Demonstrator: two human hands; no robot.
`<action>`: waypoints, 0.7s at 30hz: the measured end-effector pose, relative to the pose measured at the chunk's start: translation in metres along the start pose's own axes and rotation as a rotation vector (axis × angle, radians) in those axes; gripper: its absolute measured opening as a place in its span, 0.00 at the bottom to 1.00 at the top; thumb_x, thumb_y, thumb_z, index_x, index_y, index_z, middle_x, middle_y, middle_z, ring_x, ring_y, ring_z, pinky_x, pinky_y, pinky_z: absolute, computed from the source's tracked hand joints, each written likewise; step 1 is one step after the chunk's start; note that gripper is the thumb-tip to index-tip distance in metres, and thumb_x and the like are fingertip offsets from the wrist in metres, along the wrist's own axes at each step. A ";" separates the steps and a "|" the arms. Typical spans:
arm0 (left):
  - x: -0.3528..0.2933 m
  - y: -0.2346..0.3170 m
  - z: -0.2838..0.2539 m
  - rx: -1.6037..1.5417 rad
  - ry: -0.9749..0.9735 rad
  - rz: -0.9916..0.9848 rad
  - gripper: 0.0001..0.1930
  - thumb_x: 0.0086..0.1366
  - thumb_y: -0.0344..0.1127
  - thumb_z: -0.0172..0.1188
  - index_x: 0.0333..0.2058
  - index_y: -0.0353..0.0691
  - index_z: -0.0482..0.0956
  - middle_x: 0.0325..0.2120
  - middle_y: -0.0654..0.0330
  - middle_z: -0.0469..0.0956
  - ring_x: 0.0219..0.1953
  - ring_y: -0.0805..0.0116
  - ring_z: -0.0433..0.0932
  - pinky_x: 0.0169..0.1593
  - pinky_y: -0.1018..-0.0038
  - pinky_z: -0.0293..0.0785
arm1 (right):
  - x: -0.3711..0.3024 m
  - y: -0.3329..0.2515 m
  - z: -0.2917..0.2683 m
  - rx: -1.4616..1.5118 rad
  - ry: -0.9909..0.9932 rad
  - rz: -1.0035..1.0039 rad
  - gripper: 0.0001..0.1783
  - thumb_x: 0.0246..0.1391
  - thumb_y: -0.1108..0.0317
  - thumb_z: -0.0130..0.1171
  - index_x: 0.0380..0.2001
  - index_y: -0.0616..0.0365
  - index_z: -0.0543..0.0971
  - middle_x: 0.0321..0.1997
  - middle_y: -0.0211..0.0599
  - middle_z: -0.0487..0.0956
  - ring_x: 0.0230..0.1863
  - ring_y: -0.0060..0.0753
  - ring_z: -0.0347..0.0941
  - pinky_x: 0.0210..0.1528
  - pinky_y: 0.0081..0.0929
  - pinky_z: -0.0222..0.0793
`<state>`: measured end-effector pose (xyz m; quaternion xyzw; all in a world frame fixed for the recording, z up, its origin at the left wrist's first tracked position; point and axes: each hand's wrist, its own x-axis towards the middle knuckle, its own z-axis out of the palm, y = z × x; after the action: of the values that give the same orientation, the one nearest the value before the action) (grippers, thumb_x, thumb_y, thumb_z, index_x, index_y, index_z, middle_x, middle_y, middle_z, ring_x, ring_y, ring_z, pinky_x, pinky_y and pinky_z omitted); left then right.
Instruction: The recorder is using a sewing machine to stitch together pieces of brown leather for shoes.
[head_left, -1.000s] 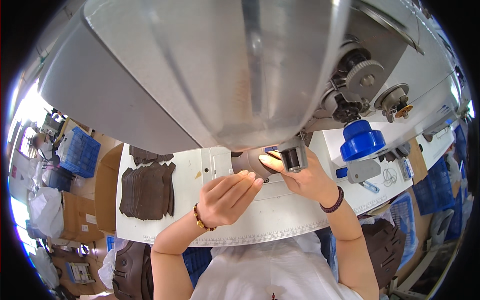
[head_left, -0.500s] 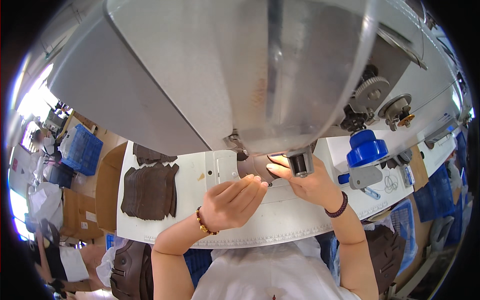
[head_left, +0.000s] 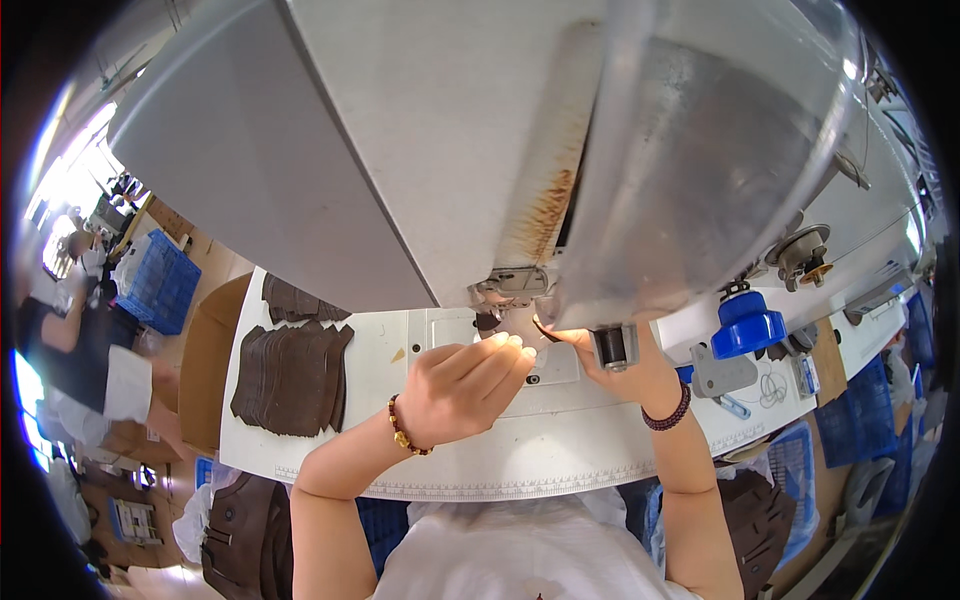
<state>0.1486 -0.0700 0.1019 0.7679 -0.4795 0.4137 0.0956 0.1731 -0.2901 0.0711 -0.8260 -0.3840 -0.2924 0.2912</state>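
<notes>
A large grey-white sewing machine (head_left: pixel 420 130) fills the upper view, its metal presser area (head_left: pixel 510 288) just beyond my hands. My left hand (head_left: pixel 465 392) is closed below it, fingertips bunched together; anything they hold is hidden. To its right, my right hand (head_left: pixel 625 368) pinches the edge of a dark brown leather-like piece (head_left: pixel 545 329) near the presser area. A metal fitting on the machine hides part of that hand. On the left of the white table (head_left: pixel 490 455) lies a stack of dark brown cut pieces (head_left: pixel 290 380), with a smaller stack (head_left: pixel 298 300) behind it.
A blue knob (head_left: pixel 747 322) juts out at the machine's right. Below it lie a small light-blue tool (head_left: pixel 733 406) and loose thread (head_left: pixel 772 388). Larger brown pieces (head_left: pixel 245 540) hang low at left. Beyond are a cardboard box (head_left: pixel 212 370), a blue crate (head_left: pixel 160 285) and another person (head_left: pixel 75 340).
The view has shifted, so the machine shows farther right. The brown piece between my hands is less exposed. My left hand stays bunched. Another person now stands upright at the far left.
</notes>
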 end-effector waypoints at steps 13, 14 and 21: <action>-0.003 -0.006 0.005 -0.005 0.031 -0.021 0.10 0.45 0.25 0.61 0.30 0.37 0.79 0.28 0.62 0.76 0.33 0.72 0.78 0.23 0.82 0.73 | -0.008 0.000 0.012 -0.088 0.089 -0.013 0.20 0.37 0.82 0.58 0.36 0.50 0.82 0.23 0.32 0.76 0.22 0.34 0.71 0.26 0.28 0.66; -0.004 -0.007 0.005 -0.015 0.029 -0.028 0.10 0.45 0.25 0.62 0.30 0.37 0.79 0.28 0.62 0.76 0.33 0.72 0.78 0.23 0.82 0.73 | -0.007 -0.002 0.013 -0.120 0.101 -0.042 0.23 0.37 0.83 0.57 0.39 0.49 0.81 0.24 0.31 0.77 0.23 0.33 0.71 0.26 0.27 0.66; -0.012 -0.008 0.004 -0.063 -0.020 -0.103 0.11 0.46 0.25 0.61 0.31 0.37 0.79 0.30 0.62 0.74 0.32 0.73 0.79 0.22 0.81 0.72 | -0.005 -0.018 0.014 -0.233 0.106 -0.052 0.30 0.32 0.85 0.56 0.43 0.47 0.80 0.23 0.26 0.75 0.22 0.25 0.69 0.27 0.24 0.64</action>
<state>0.1549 -0.0602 0.0921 0.7923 -0.4531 0.3852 0.1362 0.1593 -0.2729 0.0629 -0.8275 -0.3524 -0.3859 0.2054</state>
